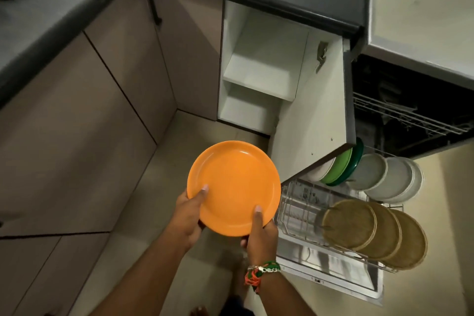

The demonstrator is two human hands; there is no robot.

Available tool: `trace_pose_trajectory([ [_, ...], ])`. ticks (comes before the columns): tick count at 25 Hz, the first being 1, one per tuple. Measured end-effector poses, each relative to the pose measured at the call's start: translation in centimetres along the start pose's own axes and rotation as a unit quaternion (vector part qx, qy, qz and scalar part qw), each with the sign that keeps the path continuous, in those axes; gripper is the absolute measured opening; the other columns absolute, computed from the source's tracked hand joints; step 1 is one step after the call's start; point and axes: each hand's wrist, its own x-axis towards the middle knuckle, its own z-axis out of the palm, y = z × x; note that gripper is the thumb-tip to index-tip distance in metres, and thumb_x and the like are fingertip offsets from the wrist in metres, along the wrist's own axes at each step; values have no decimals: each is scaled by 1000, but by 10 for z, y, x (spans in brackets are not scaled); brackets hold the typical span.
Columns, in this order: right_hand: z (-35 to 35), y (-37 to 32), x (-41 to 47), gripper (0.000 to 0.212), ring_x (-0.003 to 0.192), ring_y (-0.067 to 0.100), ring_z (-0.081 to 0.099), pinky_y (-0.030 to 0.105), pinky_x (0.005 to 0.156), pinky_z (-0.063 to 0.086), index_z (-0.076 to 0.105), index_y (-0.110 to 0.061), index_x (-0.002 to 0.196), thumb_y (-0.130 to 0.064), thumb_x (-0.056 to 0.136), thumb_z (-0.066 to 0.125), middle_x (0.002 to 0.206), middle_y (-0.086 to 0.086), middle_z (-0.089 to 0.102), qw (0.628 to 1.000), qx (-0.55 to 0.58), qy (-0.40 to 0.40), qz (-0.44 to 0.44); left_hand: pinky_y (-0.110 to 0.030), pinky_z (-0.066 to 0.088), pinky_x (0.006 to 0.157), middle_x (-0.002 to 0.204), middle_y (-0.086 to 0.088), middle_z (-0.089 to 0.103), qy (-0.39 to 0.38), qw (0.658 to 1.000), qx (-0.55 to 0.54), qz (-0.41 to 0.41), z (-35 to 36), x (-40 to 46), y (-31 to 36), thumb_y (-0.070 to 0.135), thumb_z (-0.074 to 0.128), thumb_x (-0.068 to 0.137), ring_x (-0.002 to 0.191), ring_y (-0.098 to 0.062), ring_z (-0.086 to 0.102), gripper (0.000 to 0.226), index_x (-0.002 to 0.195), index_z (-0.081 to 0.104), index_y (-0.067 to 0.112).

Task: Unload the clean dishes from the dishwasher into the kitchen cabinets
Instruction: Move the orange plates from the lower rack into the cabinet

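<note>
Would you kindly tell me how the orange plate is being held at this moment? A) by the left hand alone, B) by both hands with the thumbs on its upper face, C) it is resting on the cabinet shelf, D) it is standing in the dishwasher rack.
B: the orange plate is held by the left hand and right hand, each thumb lying on its upper face.

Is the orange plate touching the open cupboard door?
Apart. In the head view the orange plate is held up by both hands, and bare floor shows between its right rim and the cupboard door.
</note>
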Motion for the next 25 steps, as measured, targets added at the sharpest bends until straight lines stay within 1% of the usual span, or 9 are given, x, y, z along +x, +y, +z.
trace_pose_trajectory([
  [3, 6, -21, 19, 45, 41, 18, 49, 24, 39, 40, 63, 2, 97, -42, 101, 54, 63, 12, 57, 1000, -8, 8, 10, -58, 55, 89, 119, -10, 68, 4, 1000, -11, -21, 16, 22, 9, 25, 64, 98, 110, -37, 65, 37, 132, 54, 14],
  [7, 26, -58, 49, 22, 45, 19, 51, 23, 38, 38, 66, -16, 102, -37, 99, 60, 66, 7, 61, 999, 3, 0, 40, -68, 49, 97, 121, -11, 68, 19, 998, -39, -35, 47, 64, 34, 24, 65, 97, 113, -41, 64, 39, 134, 55, 17],
  [10, 54, -87, 93, 18, 42, 17, 52, 22, 37, 35, 65, -10, 107, -25, 100, 60, 70, 6, 65, 999, 24, -9, 48, -63, 52, 95, 117, -10, 69, 2, 999, -28, -17, 82, 110, 70, 21, 61, 99, 107, -36, 66, 35, 133, 56, 17],
  [13, 81, -121, 144, 14, 42, 16, 54, 23, 39, 40, 65, -9, 102, -19, 102, 56, 66, 9, 64, 999, 22, 4, 45, -56, 54, 91, 112, -6, 69, -20, 1000, -13, 17, 112, 155, 97, 18, 60, 100, 98, -27, 67, 24, 124, 57, 23],
  [16, 99, -143, 201, 13, 42, 16, 56, 22, 40, 43, 64, -11, 94, -18, 101, 56, 66, 11, 63, 997, 33, 32, 66, -52, 58, 86, 115, -6, 68, -21, 996, 79, 37, 133, 197, 113, 19, 65, 98, 99, -27, 67, 27, 123, 56, 25],
  [19, 120, -160, 264, 15, 42, 19, 54, 20, 40, 39, 62, -13, 87, -16, 101, 55, 60, 11, 59, 994, 41, 46, 86, -47, 61, 75, 114, -11, 67, -26, 977, 199, 68, 153, 243, 132, 21, 70, 92, 95, -32, 69, 29, 118, 57, 21],
  [22, 145, -178, 330, 9, 42, 22, 54, 21, 44, 40, 63, -9, 91, -14, 97, 58, 53, 12, 58, 993, 62, 66, 80, -63, 59, 76, 106, -13, 70, -69, 953, 271, 121, 172, 314, 146, 43, 69, 63, 97, -39, 71, 37, 98, 64, 33],
  [23, 155, -182, 351, 8, 41, 22, 53, 21, 44, 40, 62, -9, 91, -13, 96, 57, 50, 12, 57, 992, 67, 73, 73, -64, 59, 76, 100, -12, 71, -94, 937, 297, 160, 175, 336, 151, 42, 67, 63, 95, -37, 72, 32, 96, 65, 40],
  [25, 175, -189, 389, 9, 41, 22, 51, 22, 45, 38, 61, -8, 89, -11, 95, 55, 46, 12, 57, 992, 78, 80, 62, -57, 60, 82, 105, -7, 70, -118, 895, 360, 238, 186, 362, 165, 29, 68, 76, 99, -33, 71, 42, 114, 62, 46],
])
